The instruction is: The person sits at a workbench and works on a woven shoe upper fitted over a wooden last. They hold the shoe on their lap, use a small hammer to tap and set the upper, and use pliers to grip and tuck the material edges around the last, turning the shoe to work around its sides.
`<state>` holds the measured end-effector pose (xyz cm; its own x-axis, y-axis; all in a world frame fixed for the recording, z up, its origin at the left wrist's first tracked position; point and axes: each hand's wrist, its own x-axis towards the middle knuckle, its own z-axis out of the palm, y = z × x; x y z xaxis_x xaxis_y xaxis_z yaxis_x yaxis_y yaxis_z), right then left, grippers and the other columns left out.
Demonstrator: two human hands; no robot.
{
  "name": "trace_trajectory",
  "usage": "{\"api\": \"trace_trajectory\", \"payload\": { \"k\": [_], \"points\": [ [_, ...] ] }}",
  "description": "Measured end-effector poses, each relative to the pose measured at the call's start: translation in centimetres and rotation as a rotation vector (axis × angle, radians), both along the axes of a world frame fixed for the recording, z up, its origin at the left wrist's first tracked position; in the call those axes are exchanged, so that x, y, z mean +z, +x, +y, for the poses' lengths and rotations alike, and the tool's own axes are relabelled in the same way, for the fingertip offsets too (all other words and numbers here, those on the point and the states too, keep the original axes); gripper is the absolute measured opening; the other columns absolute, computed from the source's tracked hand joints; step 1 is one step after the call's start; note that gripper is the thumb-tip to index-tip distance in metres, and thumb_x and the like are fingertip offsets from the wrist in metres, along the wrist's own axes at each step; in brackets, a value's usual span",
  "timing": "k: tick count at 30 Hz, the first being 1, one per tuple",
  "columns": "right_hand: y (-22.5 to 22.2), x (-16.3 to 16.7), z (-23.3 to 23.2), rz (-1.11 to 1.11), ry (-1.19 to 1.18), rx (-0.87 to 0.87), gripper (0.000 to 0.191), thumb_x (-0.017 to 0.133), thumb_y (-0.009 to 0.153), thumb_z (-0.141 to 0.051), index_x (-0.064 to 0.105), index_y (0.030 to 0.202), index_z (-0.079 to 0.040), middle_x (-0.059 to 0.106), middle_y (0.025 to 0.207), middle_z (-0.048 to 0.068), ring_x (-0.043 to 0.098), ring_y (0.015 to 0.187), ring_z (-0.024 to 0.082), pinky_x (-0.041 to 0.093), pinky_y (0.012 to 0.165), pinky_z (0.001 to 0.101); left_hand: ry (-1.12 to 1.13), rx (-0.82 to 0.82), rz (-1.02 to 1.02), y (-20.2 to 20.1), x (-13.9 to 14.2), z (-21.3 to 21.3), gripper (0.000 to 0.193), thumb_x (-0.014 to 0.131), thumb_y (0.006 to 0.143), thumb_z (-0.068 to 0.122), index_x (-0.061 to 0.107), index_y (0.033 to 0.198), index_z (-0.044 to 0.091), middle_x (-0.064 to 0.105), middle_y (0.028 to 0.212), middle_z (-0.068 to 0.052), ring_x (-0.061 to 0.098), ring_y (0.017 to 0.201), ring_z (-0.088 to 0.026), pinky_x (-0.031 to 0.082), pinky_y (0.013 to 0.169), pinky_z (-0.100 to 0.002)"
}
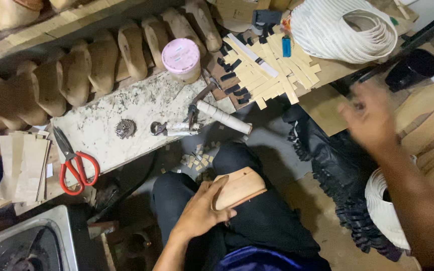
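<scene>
Head view: lower centre of the frame, the left hand (197, 213) pins a wooden last (239, 188) on the knee, its grip closed around the heel end. At right, the right hand (370, 118) is raised and blurred, fingers spread and holding nothing, near the black cup (412, 68) at upper right. On the desk (126, 115), centre, lie pincers (199, 98), a tube (224, 117) and red scissors (74, 163) at left. Judged step: fetching a supply or tool while the last is steadied; it calls for a firm one-handed hold.
</scene>
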<state>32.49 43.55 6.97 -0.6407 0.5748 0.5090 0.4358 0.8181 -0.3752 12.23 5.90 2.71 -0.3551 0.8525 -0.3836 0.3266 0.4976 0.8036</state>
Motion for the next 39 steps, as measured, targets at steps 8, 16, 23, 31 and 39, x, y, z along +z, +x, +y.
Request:
{"api": "trace_trajectory", "payload": {
  "k": [8, 16, 23, 31, 39],
  "points": [
    [-1.3, 4.9, 5.7, -0.211, 0.443, -0.184, 0.031, 0.084, 0.099, -0.017, 0.067, 0.119, -0.002, 0.056, 0.120, 0.016, 0.062, 0.105, 0.034, 0.054, 0.090, 0.0429, 0.309, 0.050, 0.458, 0.9, 1.1, -3.5, 0.097, 0.093, 0.061, 0.018, 0.047, 0.146, 0.016, 0.050, 0.140, -0.019, 0.051, 0.122, -0.043, 0.038, 0.099, -0.050],
    [-1.9, 5.7, 7.9, -0.157, 0.392, -0.167, 0.018, 0.071, 0.104, -0.017, 0.064, 0.110, -0.001, 0.060, 0.108, 0.013, 0.061, 0.086, 0.021, 0.053, 0.081, 0.0325, 0.411, 0.106, 0.536, 2.5, -3.4, -5.0, 0.082, 0.087, 0.070, 0.025, 0.052, 0.141, 0.006, 0.060, 0.130, -0.019, 0.054, 0.127, -0.039, 0.031, 0.110, -0.052],
    [-0.9, 6.5, 6.5, 0.203, 0.029, -0.087, 0.020, 0.057, 0.116, -0.010, 0.054, 0.132, 0.001, 0.064, 0.106, 0.011, 0.066, 0.094, 0.014, 0.053, 0.083, 0.0282, 0.497, 0.443, -0.120, 2.1, -2.8, -4.4, 0.066, 0.073, 0.088, 0.027, 0.052, 0.146, 0.002, 0.064, 0.142, -0.016, 0.062, 0.133, -0.030, 0.043, 0.113, -0.046],
    [-2.9, 1.3, -12.3, 0.020, -0.100, 0.568, 0.017, 0.079, 0.078, -0.008, 0.068, 0.090, 0.000, 0.073, 0.094, 0.015, 0.073, 0.076, 0.024, 0.059, 0.067, 0.0344, 0.977, 0.456, -0.968, 2.1, -0.2, 1.3, 0.071, 0.066, 0.096, 0.021, 0.032, 0.157, 0.007, 0.055, 0.149, -0.018, 0.058, 0.135, -0.029, 0.047, 0.112, -0.042],
    [-7.2, -0.8, -18.6, -0.205, -0.518, 0.665, 0.031, 0.085, 0.074, -0.015, 0.073, 0.099, -0.002, 0.078, 0.089, 0.006, 0.067, 0.050, 0.010, 0.052, 0.043, 0.0267, 0.980, 0.621, -1.102, 0.0, -3.0, -3.2, 0.055, 0.066, 0.105, 0.013, 0.047, 0.155, -0.002, 0.067, 0.123, -0.014, 0.066, 0.106, -0.022, 0.055, 0.096, -0.038]
  ]
}}
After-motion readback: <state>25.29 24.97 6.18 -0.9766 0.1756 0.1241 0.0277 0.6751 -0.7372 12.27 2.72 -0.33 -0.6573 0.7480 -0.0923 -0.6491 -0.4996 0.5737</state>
